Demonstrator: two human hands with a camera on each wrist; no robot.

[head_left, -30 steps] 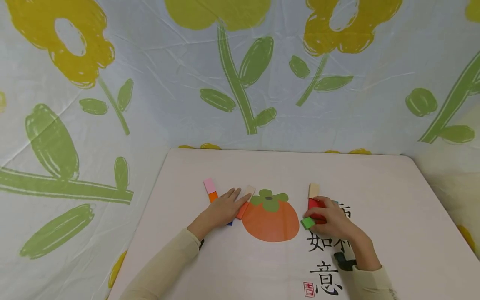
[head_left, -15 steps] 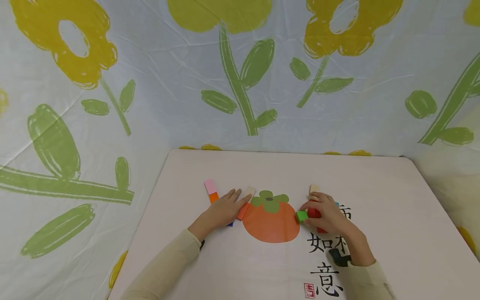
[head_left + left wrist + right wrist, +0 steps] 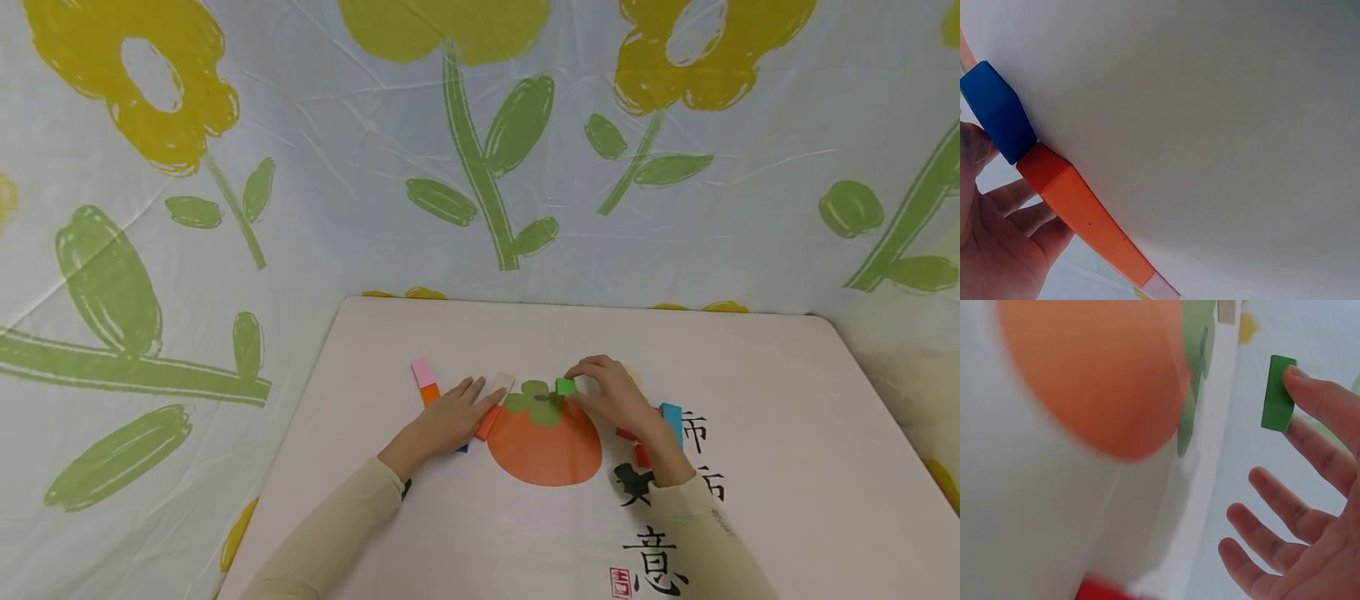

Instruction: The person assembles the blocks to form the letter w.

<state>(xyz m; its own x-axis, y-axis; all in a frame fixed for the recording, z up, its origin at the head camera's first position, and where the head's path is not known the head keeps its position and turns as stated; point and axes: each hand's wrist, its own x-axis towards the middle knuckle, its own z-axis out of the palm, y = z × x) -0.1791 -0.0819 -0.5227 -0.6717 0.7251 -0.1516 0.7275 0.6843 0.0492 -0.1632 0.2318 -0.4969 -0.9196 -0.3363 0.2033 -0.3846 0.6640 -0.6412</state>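
Beside orange block (image 3: 431,393), left grip (image 3: 446,417) with fingers spread; farther right, pale block (image 3: 502,382); then, near printed fruit (image 3: 543,458), green block (image 3: 566,387) in air, pinched by right grip (image 3: 613,397). Probably better to lower gently, without bumping pale block.

On the pale tabletop (image 3: 510,533), lower right of the head view, a black 意 (image 3: 657,560) reads clearly; just left stands a red square seal (image 3: 620,582) (marks too small to read); higher up, black strokes (image 3: 695,427) resemble 市; two further characters (image 3: 715,484) are partly hidden by the right sleeve (image 3: 708,537) and a dark object (image 3: 632,478).
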